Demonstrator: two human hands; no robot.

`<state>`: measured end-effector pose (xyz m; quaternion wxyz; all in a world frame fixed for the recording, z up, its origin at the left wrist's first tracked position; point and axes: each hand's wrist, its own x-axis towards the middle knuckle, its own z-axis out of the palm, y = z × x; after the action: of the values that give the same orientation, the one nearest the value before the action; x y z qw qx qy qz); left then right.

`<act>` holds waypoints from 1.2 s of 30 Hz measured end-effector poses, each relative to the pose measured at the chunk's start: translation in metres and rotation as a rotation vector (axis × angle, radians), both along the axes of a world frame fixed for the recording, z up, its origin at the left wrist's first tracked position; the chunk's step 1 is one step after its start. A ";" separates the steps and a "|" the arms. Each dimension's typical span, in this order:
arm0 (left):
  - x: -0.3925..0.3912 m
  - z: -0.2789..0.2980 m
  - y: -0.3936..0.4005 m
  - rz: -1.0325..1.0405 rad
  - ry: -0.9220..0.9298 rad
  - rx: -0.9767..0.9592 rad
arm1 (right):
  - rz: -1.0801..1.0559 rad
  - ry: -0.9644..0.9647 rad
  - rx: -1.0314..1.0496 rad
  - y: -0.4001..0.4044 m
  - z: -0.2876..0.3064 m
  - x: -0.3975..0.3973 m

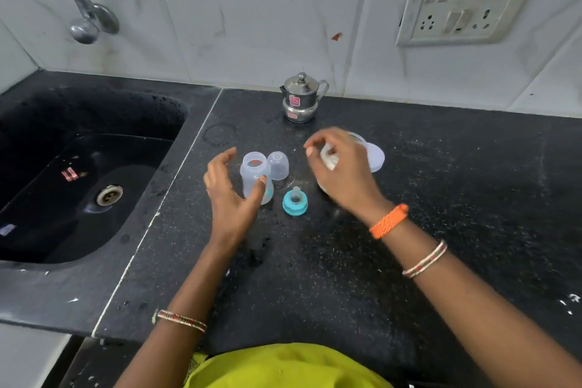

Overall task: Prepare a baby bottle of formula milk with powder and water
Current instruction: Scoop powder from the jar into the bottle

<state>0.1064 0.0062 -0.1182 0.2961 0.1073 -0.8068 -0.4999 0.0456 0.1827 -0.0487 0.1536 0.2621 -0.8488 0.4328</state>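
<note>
Only the steel pot (301, 98) bears stickers (red, unreadable).

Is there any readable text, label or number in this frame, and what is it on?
None can be read.
Steel pot: red sticker on the body and a small red label near the base, both too blurred to read.
Baby bottle: no markings legible.
Socket panel: no lettering visible.
</note>
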 end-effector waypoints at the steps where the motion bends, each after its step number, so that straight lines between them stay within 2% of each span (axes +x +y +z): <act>1: 0.003 0.010 0.009 0.027 0.114 -0.026 | -0.038 0.032 0.080 0.006 0.015 -0.010; 3: 0.004 0.026 0.026 0.000 0.276 -0.086 | -0.091 -0.001 0.310 0.019 0.038 -0.034; 5: -0.002 0.036 0.043 -0.123 0.294 -0.140 | -0.088 -0.109 0.573 0.028 0.049 -0.055; 8: -0.018 0.040 0.068 -0.305 0.142 -0.121 | -0.034 -0.275 0.979 0.027 0.052 -0.072; 10: -0.033 0.034 0.077 -0.374 -0.010 -0.125 | -0.022 -0.282 1.190 0.022 0.049 -0.074; 12: -0.048 0.026 0.082 -0.413 -0.129 -0.191 | -0.031 -0.244 1.295 0.018 0.047 -0.074; 15: -0.065 0.022 0.085 -0.402 -0.237 -0.312 | -0.052 -0.175 1.332 0.014 0.046 -0.075; 19: -0.074 0.017 0.084 -0.444 -0.261 -0.418 | -0.070 -0.122 1.333 0.013 0.044 -0.077; 23: -0.081 0.013 0.078 -0.530 -0.299 -0.347 | -0.068 -0.069 1.380 0.013 0.043 -0.078; 26: -0.082 0.012 0.072 -0.552 -0.314 -0.251 | -0.025 -0.155 1.383 0.015 0.047 -0.080; 31: -0.078 0.010 0.070 -0.636 -0.264 -0.195 | 0.000 -0.364 1.061 0.022 0.054 -0.088; 36: -0.076 0.015 0.069 -0.638 -0.265 -0.113 | -0.085 -0.316 0.917 0.029 0.047 -0.088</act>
<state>0.0303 0.0756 -0.1037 0.0230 -0.1030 -0.8575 -0.5036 -0.0423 0.2114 -0.0017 -0.0908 0.1987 -0.9749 0.0421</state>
